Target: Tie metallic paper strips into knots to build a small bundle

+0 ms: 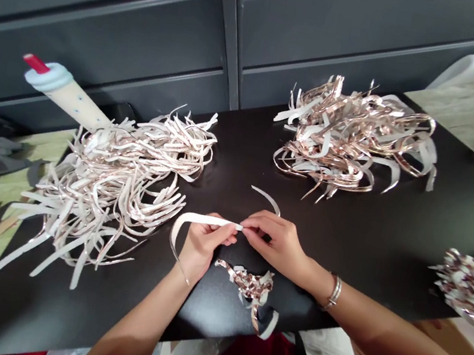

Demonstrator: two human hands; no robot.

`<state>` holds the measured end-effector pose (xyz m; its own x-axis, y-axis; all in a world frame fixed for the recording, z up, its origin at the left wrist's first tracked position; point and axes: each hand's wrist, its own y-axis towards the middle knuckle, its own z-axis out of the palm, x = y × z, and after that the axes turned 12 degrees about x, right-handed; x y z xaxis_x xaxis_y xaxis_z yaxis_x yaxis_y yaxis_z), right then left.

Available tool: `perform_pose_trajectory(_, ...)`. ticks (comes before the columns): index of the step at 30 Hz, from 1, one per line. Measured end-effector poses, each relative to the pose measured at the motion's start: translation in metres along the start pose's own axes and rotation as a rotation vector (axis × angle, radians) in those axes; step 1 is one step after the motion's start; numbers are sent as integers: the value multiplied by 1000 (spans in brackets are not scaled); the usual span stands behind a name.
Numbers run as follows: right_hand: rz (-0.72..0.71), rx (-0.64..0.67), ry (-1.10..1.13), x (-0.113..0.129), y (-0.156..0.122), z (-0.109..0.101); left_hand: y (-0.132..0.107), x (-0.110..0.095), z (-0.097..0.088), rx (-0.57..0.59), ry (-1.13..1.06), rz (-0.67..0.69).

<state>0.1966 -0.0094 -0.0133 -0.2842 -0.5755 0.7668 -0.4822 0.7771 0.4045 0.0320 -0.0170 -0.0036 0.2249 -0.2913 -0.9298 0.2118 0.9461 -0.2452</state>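
A narrow white strip (202, 219) is pinched near one end by my left hand (206, 242), and its other end curls down over the wrist. My right hand (274, 240) meets that end with thumb and fingertips closed on its tip. Behind my right knuckles a second pale strip (268, 197) pokes out; whether the hand touches it I cannot tell. Just below both hands lies a small heap of crumpled rose-gold and white scraps (248, 286). On the left spreads a big pile of white strips (126, 182).
Rose-gold and white strips (353, 140) are piled at the back right of the black table (234, 165). Small scraps (473, 293) gather at the right edge. A pale tumbler with a red straw (71, 99) leans behind the left pile. Dark panels (154, 22) rise behind the table.
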Motion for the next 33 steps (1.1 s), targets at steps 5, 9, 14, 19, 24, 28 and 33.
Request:
perform_pose_trajectory(5,92,-11,9,2,2,3,-2,3,2,-9,171,86)
perform_pose_trajectory(9,224,26,116,1,4,3,-7,-8,2,61,536,195)
perform_pose_trajectory(14,305,91,203,1,4,3,-9,-17,-1,97,853,339)
perform_pose_trajectory(19,328,78,194,1,4,6,-7,-15,-3,110,746,257)
perform_pose_trajectory(24,361,17,260,1,4,5,-9,-11,1,50,694,246)
perform_pose_trajectory(28,368,88,571,3,1,-2,-5,-8,-5,-47,696,306)
perform_pose_trajectory(33,102,339,757,7,-5,-9,4,-7,-18,-195,640,308)
